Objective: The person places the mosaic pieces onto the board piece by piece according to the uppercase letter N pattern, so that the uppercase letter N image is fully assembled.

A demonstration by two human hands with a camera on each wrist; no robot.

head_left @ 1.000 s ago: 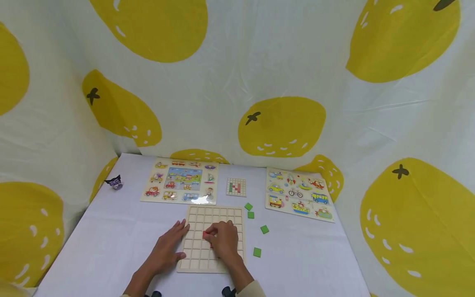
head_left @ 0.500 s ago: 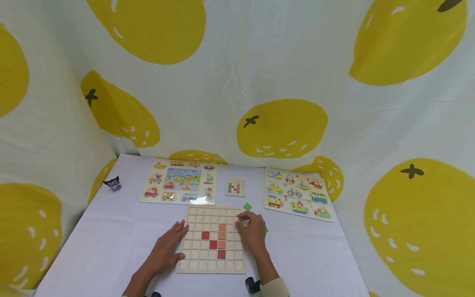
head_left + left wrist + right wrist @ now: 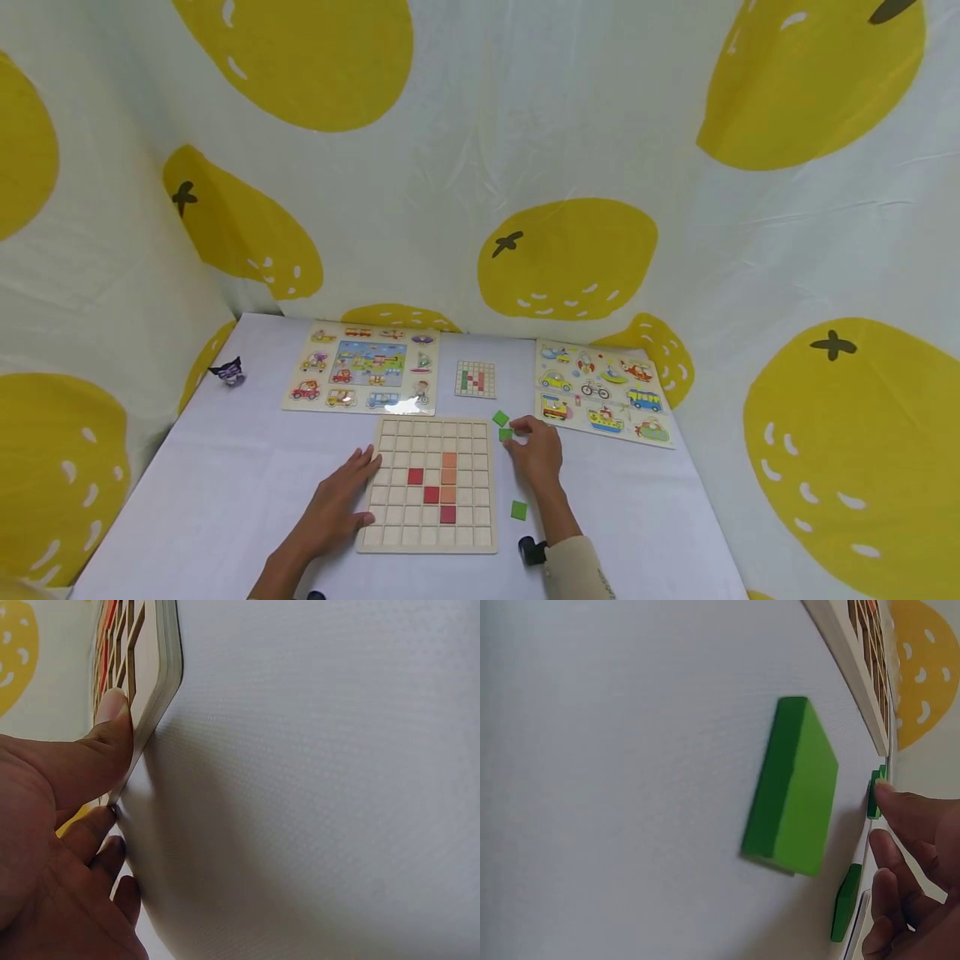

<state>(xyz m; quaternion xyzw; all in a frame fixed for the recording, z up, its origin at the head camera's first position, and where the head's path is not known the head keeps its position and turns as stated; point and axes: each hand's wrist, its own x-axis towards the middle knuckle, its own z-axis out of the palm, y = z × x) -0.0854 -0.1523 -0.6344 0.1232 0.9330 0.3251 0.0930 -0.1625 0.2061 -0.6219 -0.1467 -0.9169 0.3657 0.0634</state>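
A wooden grid board (image 3: 400,537) lies in front of me, with red tiles (image 3: 416,477) and orange tiles (image 3: 448,460) in some of its squares. My left hand (image 3: 339,500) rests at its left edge, thumb on the rim (image 3: 154,682) and fingers spread along the side. To the right of the board, my right hand (image 3: 538,454) reaches to a green square tile (image 3: 506,435), thumb and index fingertips apart around it. In the right wrist view, the thumb overlaps that tile (image 3: 874,793). A second green tile (image 3: 501,418) lies just beyond.
Another green tile (image 3: 519,510) lies nearer me; one more (image 3: 846,904) is beside the right fingers. Behind the board stand a small pattern card (image 3: 476,379), a left picture puzzle (image 3: 296,400) and a right vehicle puzzle (image 3: 581,423). A purple-and-black striped object (image 3: 230,372) sits far left.
My right hand has let go of a red tile on the board and moved right, off the board, to the green tiles. The left hand has stayed in place.
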